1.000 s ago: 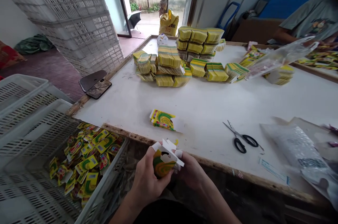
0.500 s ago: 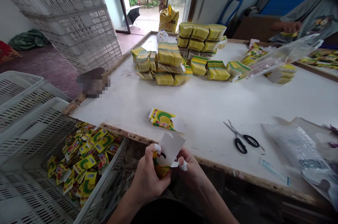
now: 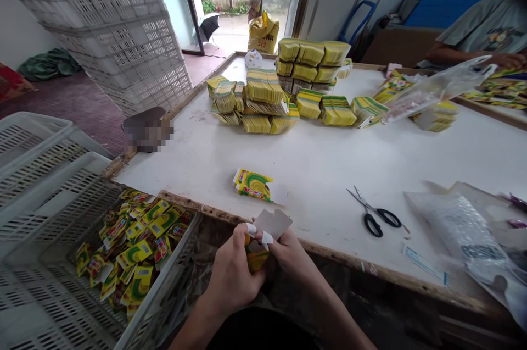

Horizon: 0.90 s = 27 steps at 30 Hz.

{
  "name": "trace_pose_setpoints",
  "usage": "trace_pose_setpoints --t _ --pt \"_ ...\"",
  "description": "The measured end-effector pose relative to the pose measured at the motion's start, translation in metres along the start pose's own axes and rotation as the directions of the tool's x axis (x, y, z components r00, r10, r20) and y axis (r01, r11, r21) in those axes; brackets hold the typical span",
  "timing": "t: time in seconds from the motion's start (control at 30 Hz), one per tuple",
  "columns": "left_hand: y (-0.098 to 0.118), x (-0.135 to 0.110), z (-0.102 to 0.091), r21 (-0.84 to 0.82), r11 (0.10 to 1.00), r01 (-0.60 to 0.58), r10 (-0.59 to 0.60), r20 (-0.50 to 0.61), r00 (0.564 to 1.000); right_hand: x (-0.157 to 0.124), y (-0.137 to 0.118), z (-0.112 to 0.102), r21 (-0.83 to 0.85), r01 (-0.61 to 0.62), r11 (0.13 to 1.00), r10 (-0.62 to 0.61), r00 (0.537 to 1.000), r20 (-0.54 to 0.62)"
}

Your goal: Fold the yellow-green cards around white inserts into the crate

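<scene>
Head view shows us our left hand [image 3: 233,278] wrapped tight around the little yellow box [image 3: 256,260], just under the table [image 3: 317,166] edge, likely to keep it steady, while our right hand [image 3: 291,255] pinches its white flap [image 3: 275,222].

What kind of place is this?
Probably a small packing workshop: bundled carton stacks on a white worktable, a plastic crate of folded cartons beside it; left hand and right hand hold one carton.
</scene>
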<state>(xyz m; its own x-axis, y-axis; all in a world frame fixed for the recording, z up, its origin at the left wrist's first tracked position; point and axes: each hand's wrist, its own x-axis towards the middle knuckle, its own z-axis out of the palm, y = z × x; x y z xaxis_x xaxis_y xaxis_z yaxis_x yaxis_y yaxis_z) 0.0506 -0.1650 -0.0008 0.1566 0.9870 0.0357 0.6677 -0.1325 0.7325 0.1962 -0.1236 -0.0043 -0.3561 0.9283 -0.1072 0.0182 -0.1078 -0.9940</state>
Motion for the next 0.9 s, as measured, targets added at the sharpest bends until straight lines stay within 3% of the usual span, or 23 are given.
trace_pose_setpoints --t 0.17,0.27,0.37,0.47,0.6,0.9 --pt "0.001 0.006 0.0 -0.185 0.982 0.028 0.002 0.163 0.987 -0.017 -0.005 0.003 -0.24 0.155 0.958 -0.131 0.985 0.112" --pt "-0.003 0.008 0.003 -0.219 0.976 -0.016 0.036 0.089 0.995 -0.021 -0.007 0.006 -0.304 0.241 0.922 -0.195 0.965 0.174" --pt "-0.008 0.008 0.004 -0.067 0.997 -0.03 0.028 -0.041 0.999 -0.017 -0.002 0.003 -0.299 0.238 0.924 -0.228 0.971 0.069" --pt "-0.01 0.008 -0.004 0.056 0.998 0.011 -0.008 -0.064 0.998 -0.013 0.005 -0.005 -0.314 0.231 0.921 -0.242 0.97 0.005" --pt "-0.007 0.009 -0.02 -0.011 0.998 0.067 -0.066 0.045 0.997 -0.014 0.012 -0.009 -0.417 0.307 0.855 -0.244 0.949 0.199" --pt "-0.007 0.021 -0.04 -0.039 0.999 0.003 0.001 0.094 0.996 -0.005 -0.016 -0.037 -0.443 0.297 0.846 -0.151 0.93 0.335"
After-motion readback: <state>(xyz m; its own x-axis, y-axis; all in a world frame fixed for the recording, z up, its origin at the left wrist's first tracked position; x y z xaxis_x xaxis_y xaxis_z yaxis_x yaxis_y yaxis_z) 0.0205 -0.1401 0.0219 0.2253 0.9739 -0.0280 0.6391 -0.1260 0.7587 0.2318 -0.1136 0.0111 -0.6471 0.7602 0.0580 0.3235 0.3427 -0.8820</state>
